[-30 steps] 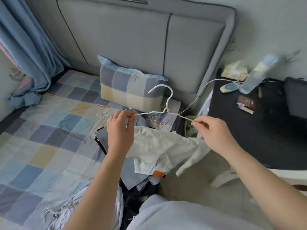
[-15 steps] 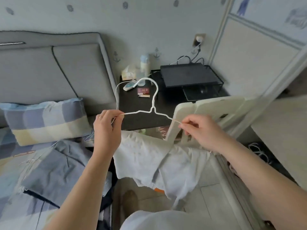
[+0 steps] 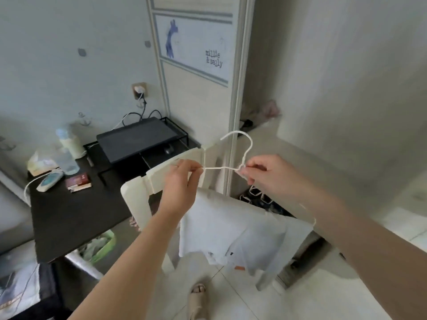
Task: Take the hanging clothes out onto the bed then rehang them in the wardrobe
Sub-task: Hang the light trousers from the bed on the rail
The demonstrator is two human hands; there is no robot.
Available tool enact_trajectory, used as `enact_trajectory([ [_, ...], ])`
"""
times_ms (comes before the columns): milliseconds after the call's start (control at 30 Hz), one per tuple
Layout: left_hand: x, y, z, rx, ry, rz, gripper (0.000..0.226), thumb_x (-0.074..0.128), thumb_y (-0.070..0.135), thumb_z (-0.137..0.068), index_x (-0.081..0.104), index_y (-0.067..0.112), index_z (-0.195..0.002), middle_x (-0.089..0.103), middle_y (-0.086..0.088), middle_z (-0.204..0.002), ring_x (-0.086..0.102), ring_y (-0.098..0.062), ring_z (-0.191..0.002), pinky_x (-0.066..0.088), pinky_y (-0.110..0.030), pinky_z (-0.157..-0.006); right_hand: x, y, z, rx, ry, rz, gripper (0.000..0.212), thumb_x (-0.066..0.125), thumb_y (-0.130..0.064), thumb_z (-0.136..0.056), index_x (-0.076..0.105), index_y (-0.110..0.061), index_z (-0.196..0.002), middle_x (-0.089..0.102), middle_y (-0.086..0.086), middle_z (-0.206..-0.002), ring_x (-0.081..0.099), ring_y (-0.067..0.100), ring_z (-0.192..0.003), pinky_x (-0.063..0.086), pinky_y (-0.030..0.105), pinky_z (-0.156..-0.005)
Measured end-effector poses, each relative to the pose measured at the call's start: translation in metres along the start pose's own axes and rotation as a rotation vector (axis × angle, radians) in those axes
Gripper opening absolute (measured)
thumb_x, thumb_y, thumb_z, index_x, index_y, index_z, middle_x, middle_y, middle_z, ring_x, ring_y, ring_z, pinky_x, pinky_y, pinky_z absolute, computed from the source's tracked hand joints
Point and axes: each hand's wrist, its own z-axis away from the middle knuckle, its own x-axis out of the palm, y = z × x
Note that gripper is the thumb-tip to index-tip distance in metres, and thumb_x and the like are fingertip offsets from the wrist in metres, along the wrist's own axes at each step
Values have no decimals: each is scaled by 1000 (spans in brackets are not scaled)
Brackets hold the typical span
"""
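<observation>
White wire up in mid-frame: that's the hanger [image 3: 217, 168], its hook curling upward in front of the far wardrobe door [image 3: 196, 88]. The left hand [image 3: 182, 181] pinches the hanger's left shoulder, thumb and fingertips closed tight on the wire. The right hand [image 3: 265, 174] is clamped on the same hanger right at the base of the hook, thumb and forefinger nipping the twist. Below both hands hangs the pale garment [image 3: 231, 227], draped from the hanger in loose folds, with a small orange tab showing at its near hem. The hanger's right tip peeks out beside the right forearm. So the clothing is held up in the air, in front of the wardrobe and not yet hung inside.

Behind the garment stands a white chair [image 3: 138, 204], just beside a black table [image 3: 76, 215] on the left. On that table there's a black tray stand [image 3: 136, 139] at the far end. Further left are a pale bottle [image 3: 69, 144], a tissue pack [image 3: 38, 161], a small white-and-teal device [image 3: 49, 181] with a cord, and a reddish box [image 3: 78, 181] just beside it. A green basket [image 3: 101, 245] sits under the table's near edge.

The door carries a blue giraffe print. Right of it, the wardrobe opening [image 3: 323, 88] shows light panels, with something pink far inside, too blurred to name. Down at the near edge is one beige sandal [image 3: 197, 296] on pale floor tiles.
</observation>
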Motion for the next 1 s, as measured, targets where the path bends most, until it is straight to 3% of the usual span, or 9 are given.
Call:
enact_trajectory([
  [200,70,38,-86,142,-182,52,16,55,20,-101,69,13,-106,64,0,-102,57,-18,-99,45,-30,-86,-66,27,-8,195,169,-304,13,59,-10,-92,63,-17,-82,73,3,-74,46,12,-46,35,22,-46],
  [300,96,56,-129,183,-266,94,17,55,23,-101,69,16,-108,65,1,-107,58,-19,-103,43,-27,-87,-96,23,-25,345,304,-590,16,48,-1,-91,55,-15,-95,71,16,-77,47,17,-45,34,23,-45],
  [433,115,80,-191,252,-315,126,22,59,26,-99,68,16,-116,62,-1,-117,58,-20,-106,45,-29,-94,-136,19,-46,340,316,-814,24,38,-22,-97,54,-11,-111,69,26,-97,55,24,-64,43,33,-63],
  [600,117,108,-264,379,-376,185,12,58,32,-99,65,28,-108,60,14,-96,57,-1,-80,39,-4,-73,-192,14,-87,249,282,-961,64,43,-56,-88,53,-10,-130,61,31,-123,66,35,-95,47,48,-91],
  [633,116,112,-277,405,-411,199,11,57,32,-99,64,27,-106,62,15,-95,58,-1,-83,40,-6,-77,-203,13,-96,225,273,-975,71,40,-65,-87,53,-12,-132,61,30,-125,66,37,-103,44,51,-98],
  [700,111,121,-302,398,-517,233,23,53,38,-100,66,23,-113,67,8,-103,62,-8,-96,47,-23,-93,-224,8,-110,173,257,-992,83,34,-80,-83,51,-19,-137,59,28,-129,60,39,-118,39,55,-106],
  [767,103,128,-325,399,-592,272,29,50,43,-100,65,26,-119,68,7,-109,63,-9,-103,49,-32,-97,-242,2,-123,119,247,-1015,92,31,-89,-77,47,-26,-141,56,27,-134,55,40,-125,37,58,-107],
  [933,78,147,-375,515,-622,255,41,41,60,-97,60,37,-125,63,22,-118,54,13,-109,37,-8,-90,-286,-20,-158,41,305,-1049,100,36,-96,-65,51,-32,-141,51,27,-139,50,40,-130,41,67,-99],
  [1000,65,160,-393,527,-654,258,51,36,70,-94,60,38,-124,62,23,-120,54,11,-112,36,-13,-96,-305,-30,-173,32,344,-1016,102,35,-97,-64,50,-33,-141,52,27,-139,50,40,-130,34,70,-102],
])
